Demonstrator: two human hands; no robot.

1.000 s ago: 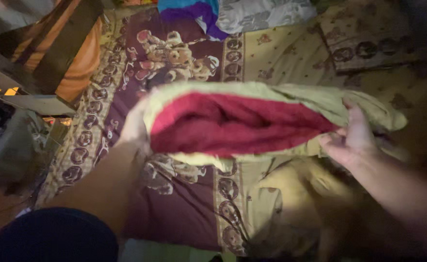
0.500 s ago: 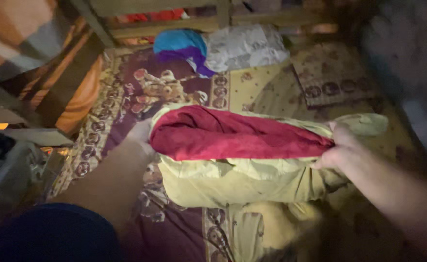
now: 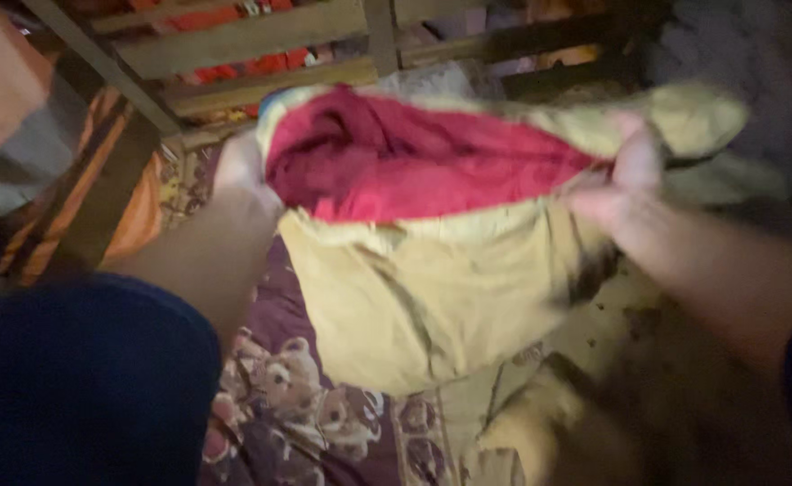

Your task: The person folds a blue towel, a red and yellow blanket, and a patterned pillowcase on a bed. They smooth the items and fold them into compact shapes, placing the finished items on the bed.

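I hold up a yellow-green pillowcase (image 3: 423, 297) with a dark red pillow (image 3: 396, 166) showing at its open top. My left hand (image 3: 241, 175) grips the left edge of the opening. My right hand (image 3: 625, 184) grips the right edge, with bunched yellow-green cloth above it. The case hangs down between both hands, above the bed. The scene is dim and blurred.
Below lies a maroon and yellow bedsheet with a teddy-bear print (image 3: 310, 396). A wooden slatted bed frame (image 3: 261, 49) runs along the top. An orange and brown striped cloth (image 3: 99, 198) is at the left.
Both hands have lifted the pillow and case upward and away from the bed. More of the case now hangs down, covering more of the red pillow. The camera view tilted toward the headboard.
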